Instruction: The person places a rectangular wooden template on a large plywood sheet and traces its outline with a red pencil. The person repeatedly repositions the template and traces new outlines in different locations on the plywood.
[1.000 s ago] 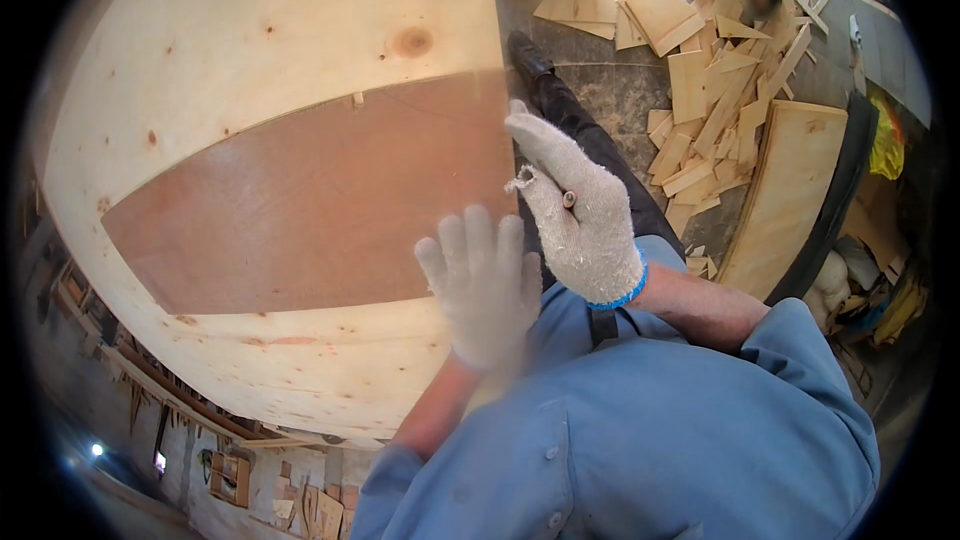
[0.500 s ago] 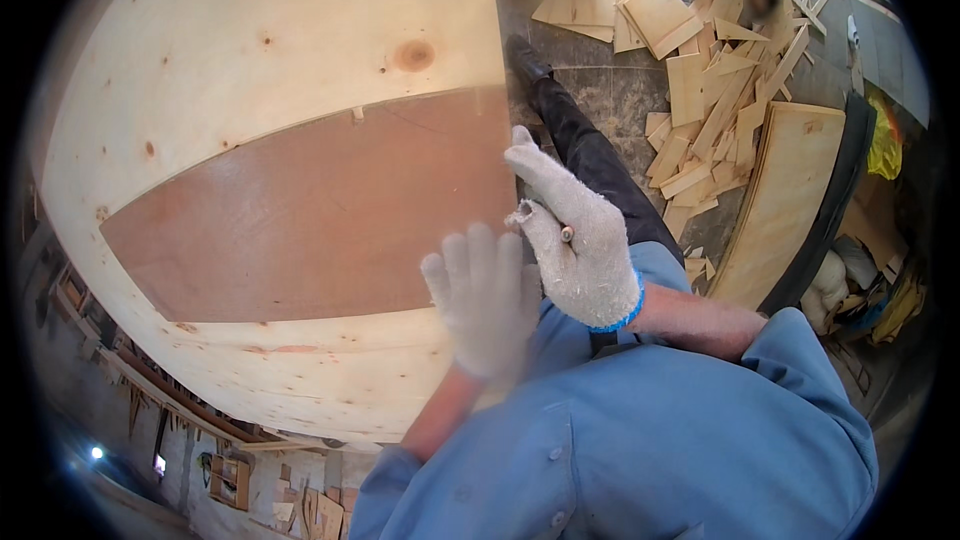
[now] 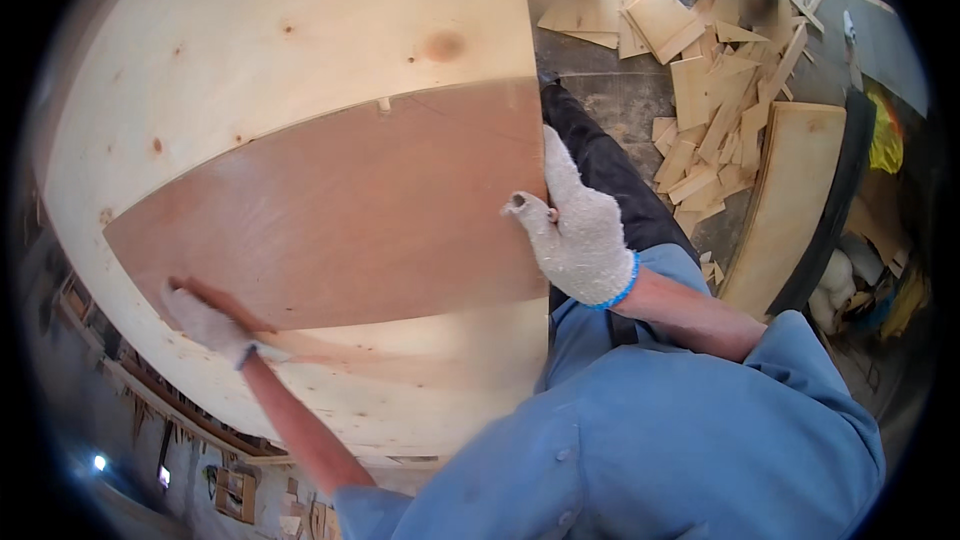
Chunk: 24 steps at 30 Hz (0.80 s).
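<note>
A thin reddish-brown board (image 3: 340, 200) with a curved far edge and a tapering left end lies on a large pale plywood sheet (image 3: 300, 0). My left hand (image 3: 208, 322), in a pale knitted glove, is flat at the board's near left edge, fingers stretched out and slightly blurred. At the board's right edge is my right hand (image 3: 588, 240), in a matching glove with a blue cuff. Its fingers stretch along that edge, and its thumb points over the board's top. A small round reddish tip shows at the base of this thumb; I cannot tell what it is.
Plywood offcuts (image 3: 715, 110) are heaped on the floor at the far right. A long pale panel (image 3: 785, 205) leans beside a black strip (image 3: 830, 210). My dark-trousered leg (image 3: 610, 155) is close to the sheet's right edge. A yellow bag (image 3: 885, 135) lies farther right.
My left hand has swept left from beside the right hand to the board's near left edge. My right hand has shifted slightly and lies against the board's right edge.
</note>
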Motion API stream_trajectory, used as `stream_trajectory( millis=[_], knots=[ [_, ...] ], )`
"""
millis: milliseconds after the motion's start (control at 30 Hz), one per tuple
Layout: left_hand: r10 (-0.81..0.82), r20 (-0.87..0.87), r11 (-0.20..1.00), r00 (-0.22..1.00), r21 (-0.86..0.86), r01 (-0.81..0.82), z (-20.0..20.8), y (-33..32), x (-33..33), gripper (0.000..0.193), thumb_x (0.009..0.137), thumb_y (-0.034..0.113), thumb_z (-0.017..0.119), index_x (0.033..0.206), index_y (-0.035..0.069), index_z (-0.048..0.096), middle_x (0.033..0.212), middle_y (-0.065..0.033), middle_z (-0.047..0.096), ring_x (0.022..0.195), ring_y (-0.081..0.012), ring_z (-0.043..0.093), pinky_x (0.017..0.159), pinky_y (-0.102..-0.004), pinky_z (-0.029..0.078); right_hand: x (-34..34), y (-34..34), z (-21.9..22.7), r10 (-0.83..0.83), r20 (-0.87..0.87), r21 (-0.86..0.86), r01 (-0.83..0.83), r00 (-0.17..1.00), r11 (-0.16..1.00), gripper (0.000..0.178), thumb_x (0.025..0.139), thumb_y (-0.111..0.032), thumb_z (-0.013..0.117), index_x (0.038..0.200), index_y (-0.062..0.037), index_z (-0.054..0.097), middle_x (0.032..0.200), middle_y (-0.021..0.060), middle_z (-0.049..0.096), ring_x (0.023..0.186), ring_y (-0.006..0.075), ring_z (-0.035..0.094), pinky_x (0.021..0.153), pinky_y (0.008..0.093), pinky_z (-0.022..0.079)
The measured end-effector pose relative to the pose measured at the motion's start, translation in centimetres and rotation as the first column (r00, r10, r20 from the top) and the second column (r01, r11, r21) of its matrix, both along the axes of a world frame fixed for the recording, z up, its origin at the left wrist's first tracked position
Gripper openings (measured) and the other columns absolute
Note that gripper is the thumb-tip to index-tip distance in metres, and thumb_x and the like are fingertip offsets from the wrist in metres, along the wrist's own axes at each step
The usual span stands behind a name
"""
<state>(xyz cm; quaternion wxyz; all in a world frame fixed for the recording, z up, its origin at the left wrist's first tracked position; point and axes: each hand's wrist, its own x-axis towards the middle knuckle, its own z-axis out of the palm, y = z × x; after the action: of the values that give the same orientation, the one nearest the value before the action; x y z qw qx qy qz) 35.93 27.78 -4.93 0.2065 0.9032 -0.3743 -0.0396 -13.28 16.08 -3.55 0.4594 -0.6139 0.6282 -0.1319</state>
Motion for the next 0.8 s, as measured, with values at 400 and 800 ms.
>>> stream_trajectory(
  millis=[400,800],
  knots=[
    [0.166,0.146,0.98,0.975,0.082,-0.179,-1.1,3.5,17.9,0.06,0.109,0.04,0.042,0.148,-0.006,0.05,0.153,-0.0233,0.051,0.14,-0.0371,0.048,0.119,-0.0408,0.036,0.6,1.5,-1.7,-0.006,0.073,-0.1,0.013,0.997,0.995,0.067,0.102,-0.006,0.061,0.158,0.0068,0.028,0.094,0.0187,0.075,0.08,0.0246,0.077,0.073,0.0306,0.058],
    [0.194,0.111,0.979,0.975,0.035,-0.199,-0.7,3.5,18.5,0.057,0.106,0.037,0.051,0.139,-0.008,0.059,0.147,-0.0209,0.058,0.132,-0.0345,0.055,0.116,-0.0399,0.04,0.7,1.9,-1.9,-0.028,0.113,-0.093,0.039,0.993,0.995,0.067,0.101,-0.007,0.061,0.158,0.0073,0.028,0.104,0.0209,0.074,0.072,0.0248,0.073,0.068,0.0309,0.056]
  ],
)
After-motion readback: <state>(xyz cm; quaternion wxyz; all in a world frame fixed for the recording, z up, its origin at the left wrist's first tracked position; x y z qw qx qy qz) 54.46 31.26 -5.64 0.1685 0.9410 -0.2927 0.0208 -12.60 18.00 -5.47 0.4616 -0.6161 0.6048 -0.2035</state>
